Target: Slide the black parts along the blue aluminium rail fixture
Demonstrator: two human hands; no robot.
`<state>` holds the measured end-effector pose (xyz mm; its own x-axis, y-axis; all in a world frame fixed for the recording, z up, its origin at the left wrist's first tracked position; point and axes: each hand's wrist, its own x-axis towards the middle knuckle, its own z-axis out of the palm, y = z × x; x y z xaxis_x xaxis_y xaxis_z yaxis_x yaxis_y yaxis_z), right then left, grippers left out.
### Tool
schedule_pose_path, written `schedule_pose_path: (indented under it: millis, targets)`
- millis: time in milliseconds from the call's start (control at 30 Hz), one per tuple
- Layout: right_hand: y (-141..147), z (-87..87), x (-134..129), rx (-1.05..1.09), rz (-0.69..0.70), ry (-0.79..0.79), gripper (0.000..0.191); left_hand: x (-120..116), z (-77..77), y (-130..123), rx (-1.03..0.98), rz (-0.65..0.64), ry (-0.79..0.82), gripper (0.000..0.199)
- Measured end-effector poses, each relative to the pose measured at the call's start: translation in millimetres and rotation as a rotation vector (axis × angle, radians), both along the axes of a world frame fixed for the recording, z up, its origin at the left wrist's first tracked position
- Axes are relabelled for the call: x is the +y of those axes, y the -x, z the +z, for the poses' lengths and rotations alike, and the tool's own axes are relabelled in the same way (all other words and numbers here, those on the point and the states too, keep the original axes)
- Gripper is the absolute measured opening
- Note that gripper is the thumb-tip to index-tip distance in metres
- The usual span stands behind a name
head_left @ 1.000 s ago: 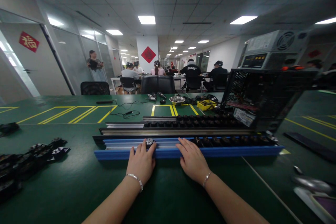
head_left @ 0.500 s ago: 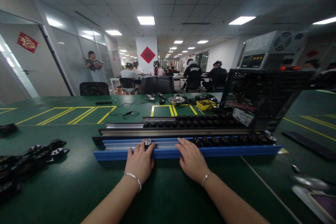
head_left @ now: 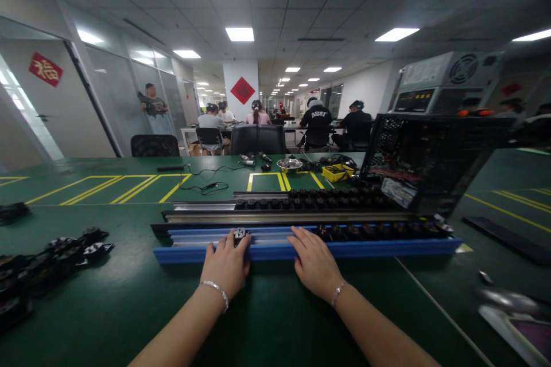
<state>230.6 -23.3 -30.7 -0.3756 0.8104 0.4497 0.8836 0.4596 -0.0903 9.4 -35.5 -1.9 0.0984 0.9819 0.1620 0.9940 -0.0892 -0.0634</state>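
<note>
Since the earlier frame, the left hand (head_left: pixel 224 266) and the small black part (head_left: pixel 240 233) at its fingertips have shifted slightly left along the blue rail (head_left: pixel 267 252); the right hand (head_left: pixel 316 261) has stayed in place on the rail. The green tabletop (head_left: pixel 107 309), marked with yellow lines, spreads across the scene. At its far right stands the dark computer case (head_left: pixel 465 143), with power supplies (head_left: pixel 439 69) stacked on top. The blue rail runs left to right on the near side, its right stretch filled with a row of black parts (head_left: pixel 368 231). Dark rails (head_left: pixel 258 217) lie just beyond it. A pile (head_left: pixel 47 266) of black pieces sits at the left, well apart from the rails. The right hand lies over the rail, fingers close together, just left of the row; whether it grips cannot be told. The left hand holds the small black part between thumb and fingers. Farther back are a yellow tray (head_left: pixel 330 176) and, left of it, a metal bowl (head_left: pixel 289 168). The small black part is at the rail's channel, left of the right hand.
</note>
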Motion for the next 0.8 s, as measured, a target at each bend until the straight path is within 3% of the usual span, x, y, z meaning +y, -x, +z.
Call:
schedule_pose_path:
  millis: [800]
  targets:
    - [0.3, 0.7, -0.2, 0.028, 0.008, 0.011, 0.047, 2.7, 7.7, 8.5, 0.017, 0.007, 0.059, 0.055]
